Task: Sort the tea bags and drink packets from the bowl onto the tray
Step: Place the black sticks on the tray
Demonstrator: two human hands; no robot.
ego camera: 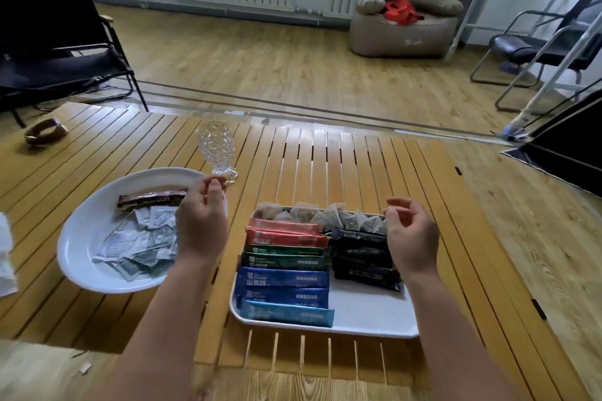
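Note:
A white bowl (84, 257) on the left holds a brown stick packet (146, 198) and several small pale sachets (140, 244). The white tray (368, 319) to its right carries red, green and blue stick packets (286, 267) in a column, dark packets (361, 260) beside them, and pyramid tea bags (325, 215) along its far edge. My left hand (202, 221) hovers over the bowl's right rim, fingers loosely curled, holding nothing I can see. My right hand (410, 238) hangs over the tray's right side above the dark packets, fingers apart and empty.
A clear cut-glass goblet (218, 150) stands just beyond the bowl. A brown ring-shaped object (45, 132) lies at the far left of the slatted wooden table (358, 159). White paper (6, 260) lies at the left edge. Chairs stand on the floor beyond.

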